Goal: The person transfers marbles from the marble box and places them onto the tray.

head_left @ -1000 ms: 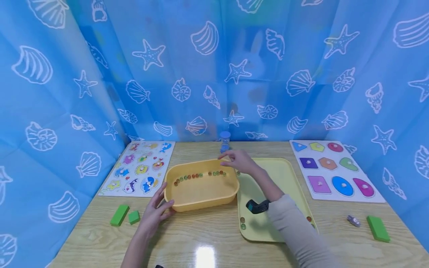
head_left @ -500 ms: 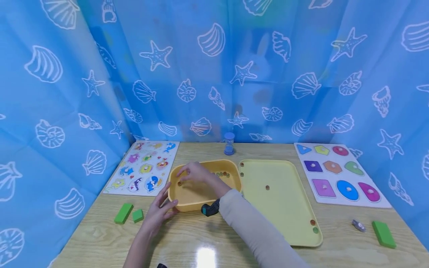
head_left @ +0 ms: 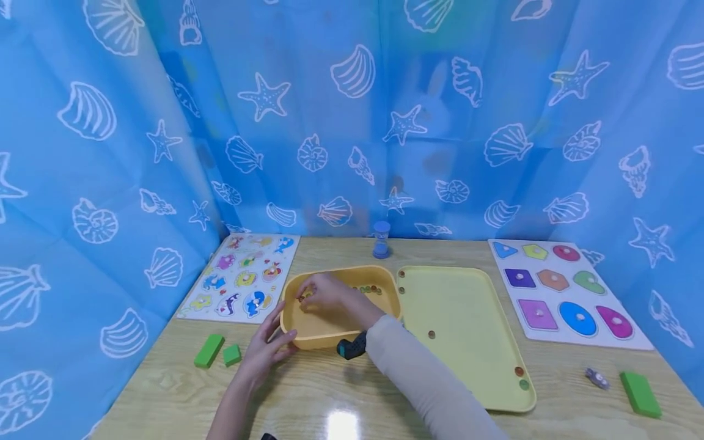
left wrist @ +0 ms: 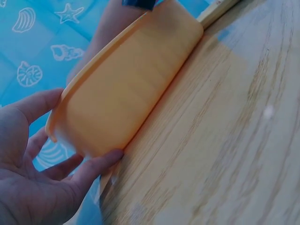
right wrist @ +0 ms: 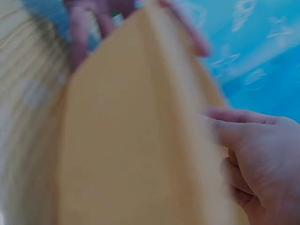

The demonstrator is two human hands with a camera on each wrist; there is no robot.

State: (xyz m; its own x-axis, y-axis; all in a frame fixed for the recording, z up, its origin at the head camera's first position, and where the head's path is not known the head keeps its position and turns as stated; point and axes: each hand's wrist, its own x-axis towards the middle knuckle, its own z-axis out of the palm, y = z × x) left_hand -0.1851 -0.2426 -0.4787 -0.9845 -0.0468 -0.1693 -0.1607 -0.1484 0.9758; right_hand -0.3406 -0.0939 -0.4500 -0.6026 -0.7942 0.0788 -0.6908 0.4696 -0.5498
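On the left of the bench [head_left: 165, 391], a white board of sea-animal pieces [head_left: 239, 278] is lying flat, with two green blocks [head_left: 220, 352] sitting near of it. To their right, the left hand [head_left: 263, 353] is reaching in from the near side; its grip is bracketing the left end of the orange bin [head_left: 318, 324], fingers spread and bending along the rim, thumb pressing low on the near wall.

The bin is standing left of centre, a shallow, smooth oblong with rounded corners and a lipped rim. Inside, small glassy red-brown and green beads [head_left: 367, 289] are showing along its far side, a few at the left end and more at the right.

The right hand [head_left: 330, 294] is slanting in over the near rim, its fingers bending down by the leftmost beads; whether its grip is pinching one, I cannot tell. A pale sleeve [head_left: 423, 373] is covering that forearm.

Just right, a pale yellow tray [head_left: 462, 324] is holding five scattered beads. Farther right, a shape board [head_left: 572, 293] is lying, with a grey figure [head_left: 597, 378] and another green block [head_left: 640, 394] resting near of it.
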